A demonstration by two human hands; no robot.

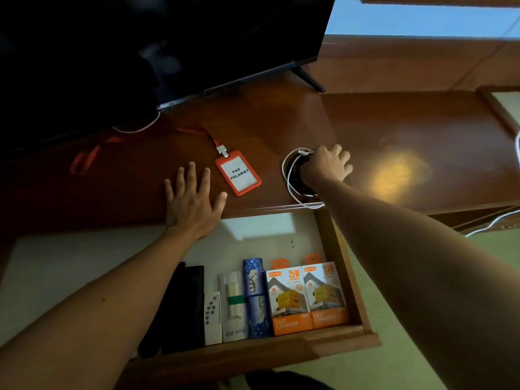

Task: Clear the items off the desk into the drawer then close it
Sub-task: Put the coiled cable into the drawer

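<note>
At centre left of the frame the left hand (194, 201) lies flat, fingers spread, on the surface (422, 153), likely bracing the reach, with the badge (238, 173) just right of it. Right of centre the right hand (327, 167) curls onto the cable coil (294, 178), apparently gripping it, just above the open drawer (351, 277), where boxes line the front. The dark glossy wood carries a monitor (168, 38) at upper left; green floor shows lower right.

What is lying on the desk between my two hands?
In the head view, the orange badge holder with a white card lies on the brown wooden desk between the left hand and the right hand.
</note>
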